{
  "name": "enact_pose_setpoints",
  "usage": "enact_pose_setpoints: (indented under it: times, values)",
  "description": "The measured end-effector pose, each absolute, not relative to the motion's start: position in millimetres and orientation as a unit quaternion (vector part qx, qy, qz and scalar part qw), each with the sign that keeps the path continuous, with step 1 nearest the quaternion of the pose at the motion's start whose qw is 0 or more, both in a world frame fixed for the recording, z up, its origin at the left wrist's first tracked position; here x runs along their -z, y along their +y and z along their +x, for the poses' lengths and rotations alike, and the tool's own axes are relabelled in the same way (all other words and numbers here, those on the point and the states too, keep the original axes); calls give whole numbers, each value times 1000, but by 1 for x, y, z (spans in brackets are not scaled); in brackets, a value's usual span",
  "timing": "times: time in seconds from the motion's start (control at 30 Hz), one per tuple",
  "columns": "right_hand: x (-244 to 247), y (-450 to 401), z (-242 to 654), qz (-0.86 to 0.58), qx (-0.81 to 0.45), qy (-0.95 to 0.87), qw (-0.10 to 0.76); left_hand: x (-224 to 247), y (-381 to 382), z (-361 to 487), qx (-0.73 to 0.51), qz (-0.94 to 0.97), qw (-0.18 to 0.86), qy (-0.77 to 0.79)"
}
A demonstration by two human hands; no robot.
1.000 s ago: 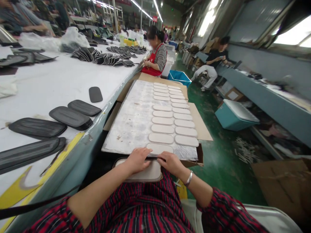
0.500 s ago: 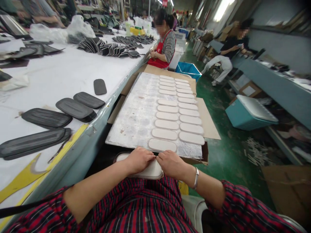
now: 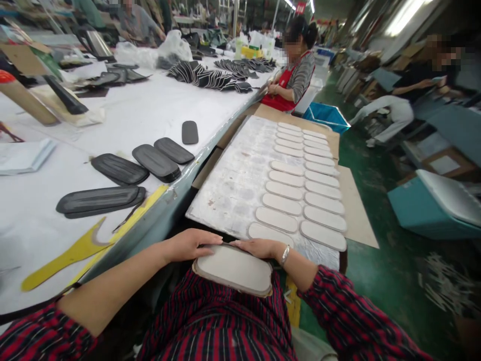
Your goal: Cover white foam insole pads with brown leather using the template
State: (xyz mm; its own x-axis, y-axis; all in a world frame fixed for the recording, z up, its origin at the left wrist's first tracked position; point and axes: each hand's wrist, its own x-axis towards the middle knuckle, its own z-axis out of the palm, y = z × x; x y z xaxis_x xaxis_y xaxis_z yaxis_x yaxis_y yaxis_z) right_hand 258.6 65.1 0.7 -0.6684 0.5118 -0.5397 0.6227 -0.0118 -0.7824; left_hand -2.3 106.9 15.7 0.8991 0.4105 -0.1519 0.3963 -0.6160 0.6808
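Pale oval pad stack sits on the lap, with its long side running left to right and its light top piece facing up. The left hand is at its far left part, with the fingers close together along the far rim and the thumb over the top face. The right hand reaches the far rim from the right, its fingers extended and held together; whether either hand is pinching a layer, I cannot tell. The 2 sets of fingertips are near each other but apart, and a narrow dark edge shows between them. A silver bracelet is on the right wrist. Just beyond the hands, a whitish board bears pale oval pieces laid flat in 2 columns on its right part. To the left is the white-topped desk, carrying 4 piles of dark oval pads and, a little farther off, 1 small dark pad. A yellow tool with a curved notch lies near the desk's edge. Farther along the desk are fanned dark pieces with light edges, and a person in a red apron is at its right side. Right of the board are a blue basket and, nearer, a teal bin.
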Motion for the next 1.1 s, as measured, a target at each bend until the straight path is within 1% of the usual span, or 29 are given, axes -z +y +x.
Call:
enact_pose_setpoints:
  times: [0.23,0.4,0.47,0.53,0.6,0.67,0.77,0.9,1.0,1.1]
  values:
    - [15,79,221,369,545,752,-24,-9,107,-11,-49,909,352,218]
    - [13,82,205,361,520,773,-51,-6,106,-12,-54,919,333,206]
    - [8,79,212,374,519,767,-46,-11,106,-10,-38,922,326,208]
    - [3,73,230,394,533,749,-17,-17,106,-8,-21,924,310,223]
    - [-2,63,254,424,541,726,17,-23,103,-5,-14,930,282,234]
    - [-5,51,275,454,525,719,34,-26,96,-1,-21,941,242,234]
    - [-7,40,286,465,490,737,27,-25,81,11,-42,956,188,222]
    - [-7,43,261,462,467,754,14,-24,64,29,-57,963,151,214]
    - [-8,45,245,489,437,755,1,-27,54,33,-81,959,149,226]
    - [-9,37,255,517,417,747,-9,-30,38,25,-127,948,162,243]
